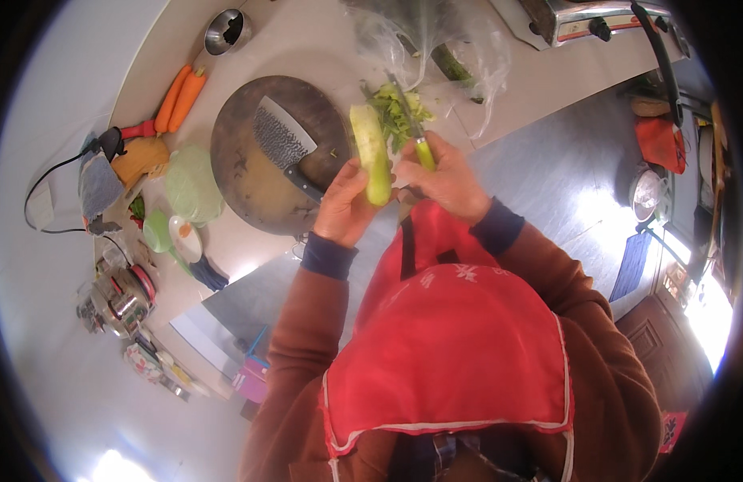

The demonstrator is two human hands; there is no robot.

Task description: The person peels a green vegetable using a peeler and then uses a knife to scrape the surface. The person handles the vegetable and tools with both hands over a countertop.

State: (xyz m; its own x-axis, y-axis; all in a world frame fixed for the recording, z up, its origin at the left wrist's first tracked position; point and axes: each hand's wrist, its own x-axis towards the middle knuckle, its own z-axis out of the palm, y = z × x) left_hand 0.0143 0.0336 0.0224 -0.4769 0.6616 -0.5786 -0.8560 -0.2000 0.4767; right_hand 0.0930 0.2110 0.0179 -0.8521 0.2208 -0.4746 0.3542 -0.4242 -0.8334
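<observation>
My left hand point(345, 202) grips the lower end of a pale green peeled vegetable stalk point(371, 153), probably a lettuce stem, tilted near upright in view. In my right hand point(446, 175) is a peeler with a green handle point(425, 155), its metal end pointing away from me. Green peelings point(392, 111) lie on the counter just beyond both hands. To the left, a round wooden chopping board point(239, 181) carries a cleaver point(281, 132) with a black handle, which reaches towards my left wrist.
Two carrots point(181, 99) and a metal bowl point(224, 33) lie back left. A clear plastic bag point(492, 54) and a dark green cucumber-like vegetable point(452, 65) are beyond the peelings. A gas stove point(588, 27) stands back right; a green bowl point(157, 231) and steel pot point(121, 301) are left.
</observation>
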